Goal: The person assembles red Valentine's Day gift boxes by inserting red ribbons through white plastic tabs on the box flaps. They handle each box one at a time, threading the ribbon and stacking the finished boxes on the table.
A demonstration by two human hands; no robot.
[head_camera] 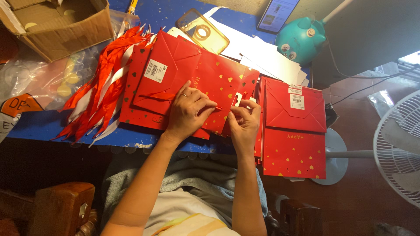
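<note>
Left hand: my left hand lies palm down on the flat red gift bag, fingers bent, thumb and forefinger pinched on the end of a thin red ribbon at the bag's near edge. A ring shows on one finger.
Right hand: my right hand is curled just beside the left, fingertips pinched at the bag's edge by a small white cut-out; whether it grips the ribbon or the bag itself I cannot tell.
Arms: both forearms come up from my lap and converge over the edge of the blue table, wrists near each other, hands almost touching.
Gift bag in hand: flat, red with gold hearts, a white label sticker on its folded base; it sits on top of other bags like it, at the middle of the table.
Bags, counted: one pile under my hands, exact number hidden by overlap; a second stack to the right, with two faces showing.
Loose ribbons: a heap of red and white ribbons left of the bags, too many to count.
Other things: one cardboard box at far left, one clear phone case, one phone, one teal round toy-like lamp, one white fan at right.
</note>
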